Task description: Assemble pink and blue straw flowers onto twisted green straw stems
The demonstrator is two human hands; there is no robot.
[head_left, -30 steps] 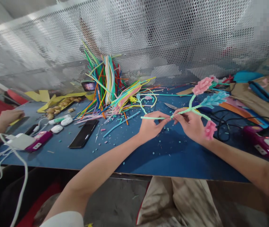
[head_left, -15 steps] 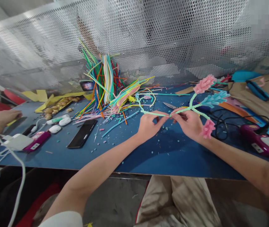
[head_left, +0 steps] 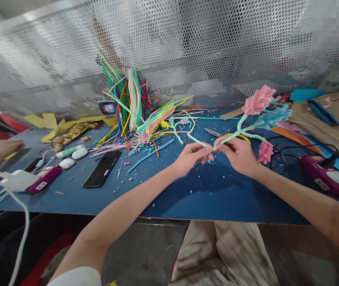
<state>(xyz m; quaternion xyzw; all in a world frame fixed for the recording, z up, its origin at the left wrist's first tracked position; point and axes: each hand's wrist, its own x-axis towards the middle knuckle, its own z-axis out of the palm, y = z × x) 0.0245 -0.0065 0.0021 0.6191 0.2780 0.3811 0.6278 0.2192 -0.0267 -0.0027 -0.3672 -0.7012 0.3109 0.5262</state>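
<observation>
Hands pinching a green stem
Left hand (head_left: 191,158) and right hand (head_left: 238,154), fingertips closed, grip the pipe-cleaner flower stem (head_left: 228,139).

The green stem's (head_left: 197,140) free end has shifted from beside the left hand (head_left: 191,158) to above it. The lower 1 of 2 pink flowers (head_left: 265,152) has risen relative to the right hand (head_left: 239,155).

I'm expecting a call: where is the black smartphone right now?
In the head view, the black smartphone lies left of centre on the blue tabletop, between the purple power strip and the person's left forearm.
</observation>
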